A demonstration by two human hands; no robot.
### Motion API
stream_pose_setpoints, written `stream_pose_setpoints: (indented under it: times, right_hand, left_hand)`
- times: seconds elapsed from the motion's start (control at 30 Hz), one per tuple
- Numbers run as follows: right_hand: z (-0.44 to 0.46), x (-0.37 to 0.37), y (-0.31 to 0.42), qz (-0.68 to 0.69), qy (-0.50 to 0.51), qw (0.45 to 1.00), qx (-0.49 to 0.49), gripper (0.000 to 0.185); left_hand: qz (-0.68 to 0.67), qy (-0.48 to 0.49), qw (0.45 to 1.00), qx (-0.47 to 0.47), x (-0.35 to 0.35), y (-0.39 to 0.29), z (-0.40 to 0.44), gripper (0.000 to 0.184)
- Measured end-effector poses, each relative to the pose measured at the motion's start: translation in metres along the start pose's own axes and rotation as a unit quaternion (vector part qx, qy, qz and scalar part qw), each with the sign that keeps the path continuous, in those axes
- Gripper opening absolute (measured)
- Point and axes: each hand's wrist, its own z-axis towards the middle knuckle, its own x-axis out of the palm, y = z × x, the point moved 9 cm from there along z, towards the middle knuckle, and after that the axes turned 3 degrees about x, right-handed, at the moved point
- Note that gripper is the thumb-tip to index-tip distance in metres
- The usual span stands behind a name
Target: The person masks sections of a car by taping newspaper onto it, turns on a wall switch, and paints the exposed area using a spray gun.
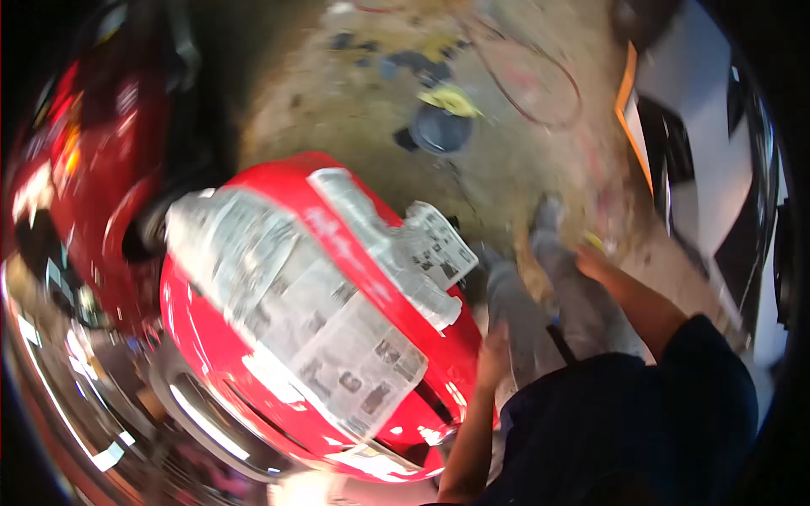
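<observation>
My left hand (494,352) hangs beside the right edge of a glossy red vehicle body part (316,190). Motion smears its fingers. Sheets of newspaper (337,329) cover much of the red surface, and a narrower strip of newspaper (363,223) runs along its right side. One loose flap sticks out towards my legs. My right hand (593,263) is low by my right leg with its fingers curled in. A small yellow thing (594,241) shows at the fingertips, too blurred to name.
A dark bucket (442,128) with a yellow cloth-like piece (450,100) on its rim stands on the stained floor. A reddish hose (540,122) loops nearby. A dark red car (118,194) is at left, a tire (198,405) at lower left, a white-and-black vehicle (717,169) at right.
</observation>
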Motion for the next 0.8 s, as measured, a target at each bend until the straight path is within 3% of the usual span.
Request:
stream_pose_setpoints:
  times: [0.1,0.2,0.23,0.27,0.4,0.43,0.47,0.5,0.57,0.63,0.7,0.77,0.8]
  right_hand:
    - [-0.065,-0.052,-0.127,-0.197,0.237,0.951,-0.034,0.040]
    - [-0.118,-0.102,-0.215,-0.398,0.454,0.778,-0.172,0.045]
    - [-0.128,-0.117,-0.235,-0.433,0.460,0.740,-0.230,0.046]
    - [-0.120,-0.155,-0.195,-0.462,0.568,0.651,-0.198,0.034]
    - [-0.023,-0.204,-0.046,-0.395,0.394,0.793,-0.246,0.030]
    - [0.010,-0.200,-0.011,-0.364,0.352,0.835,-0.216,0.025]
    - [0.049,-0.177,-0.059,-0.072,0.395,0.912,0.082,0.022]
    - [0.062,-0.178,-0.009,0.021,0.336,0.934,0.125,0.021]
    - [0.083,-0.173,0.105,0.093,0.274,0.951,0.111,0.020]
    - [0.077,-0.154,0.203,0.121,0.268,0.955,0.050,0.021]
    - [0.062,-0.134,0.283,0.121,0.274,0.954,-0.009,0.023]
    - [0.028,-0.118,0.348,0.104,0.278,0.953,-0.054,0.025]
    - [0.005,-0.113,0.372,0.082,0.286,0.952,-0.074,0.025]
  left_hand:
    - [0.067,-0.175,0.981,0.050,0.018,-0.026,-0.087,0.034]
    - [0.001,-0.266,0.964,-0.011,0.007,-0.015,-0.135,0.031]
    - [-0.030,-0.312,0.949,-0.032,-0.004,-0.013,-0.154,0.031]
    - [-0.064,-0.355,0.931,-0.053,-0.023,-0.013,-0.169,0.031]
    - [-0.096,-0.531,0.840,-0.048,-0.064,0.012,-0.224,0.030]
    - [-0.106,-0.561,0.820,-0.048,-0.077,0.013,-0.245,0.029]
    - [-0.114,-0.594,0.795,-0.050,-0.087,0.010,-0.272,0.025]
    - [-0.117,-0.627,0.769,-0.050,-0.095,0.010,-0.301,0.022]
    - [-0.072,-0.682,0.723,-0.081,-0.106,0.025,-0.362,0.016]
    - [-0.023,-0.759,0.634,-0.146,-0.112,0.056,-0.442,0.011]
    - [-0.056,-0.854,0.486,-0.180,-0.095,0.129,-0.515,0.010]
    - [-0.099,-0.868,0.403,-0.272,-0.072,0.206,-0.571,0.027]
    - [-0.044,-0.842,0.390,-0.371,-0.062,0.236,-0.592,0.041]
